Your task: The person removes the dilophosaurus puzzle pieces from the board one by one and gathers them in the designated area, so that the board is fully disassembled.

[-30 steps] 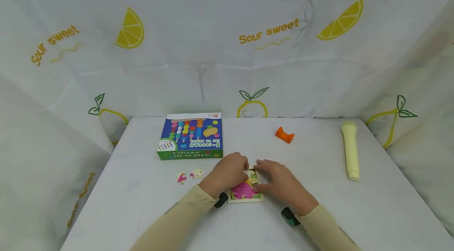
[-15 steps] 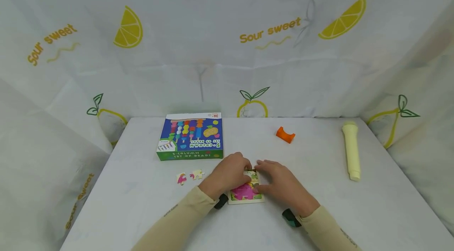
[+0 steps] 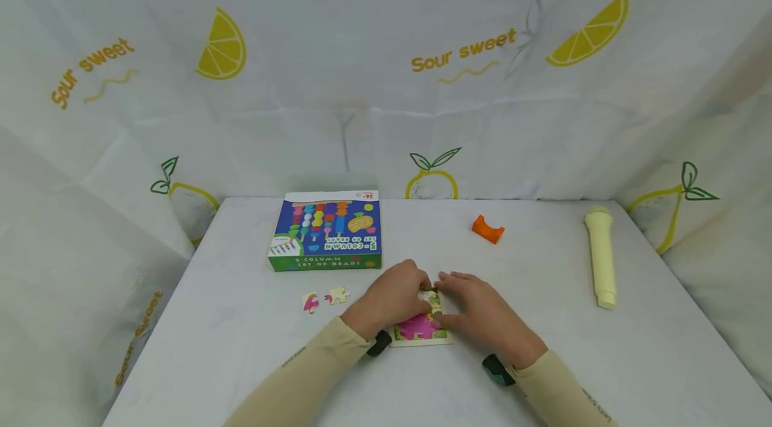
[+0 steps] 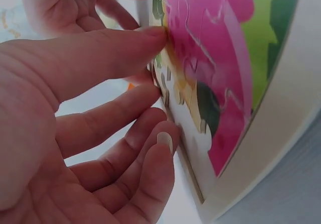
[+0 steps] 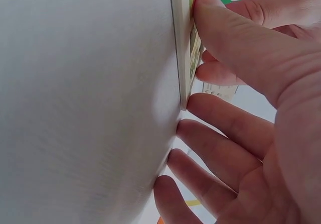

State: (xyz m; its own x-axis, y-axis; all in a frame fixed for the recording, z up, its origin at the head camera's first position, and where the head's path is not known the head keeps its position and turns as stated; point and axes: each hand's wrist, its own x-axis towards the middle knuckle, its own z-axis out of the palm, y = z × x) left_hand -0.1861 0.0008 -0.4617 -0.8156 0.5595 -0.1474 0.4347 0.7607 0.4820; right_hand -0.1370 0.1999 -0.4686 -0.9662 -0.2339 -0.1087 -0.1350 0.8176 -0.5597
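Observation:
A small jigsaw puzzle (image 3: 416,329) with a pink dinosaur picture lies in a pale wooden frame (image 4: 281,143) before me. My left hand (image 3: 392,296) reaches over its far left part, thumb and forefinger pinching at a puzzle piece that the fingers mostly hide. The remaining left fingers curl near the frame's edge in the left wrist view. A pale bare patch (image 4: 193,148) shows in the frame. From the other side, my right hand (image 3: 482,313) steadies the puzzle: its thumb (image 5: 225,28) presses the picture, one fingertip meets the frame's corner and the others rest on the table.
Two loose puzzle pieces, one pink (image 3: 310,303) and one pale yellow (image 3: 337,295), lie left of the hands. Behind them stands a blue and green bead-set box (image 3: 328,232). An orange curved block (image 3: 487,230) lies at the back; a pale yellow stick-like object (image 3: 600,258) lies at right.
Both hands stay at the puzzle in nearly the same pose; the left thumb and fingers have shifted slightly over it. The whole head view has moved a little.

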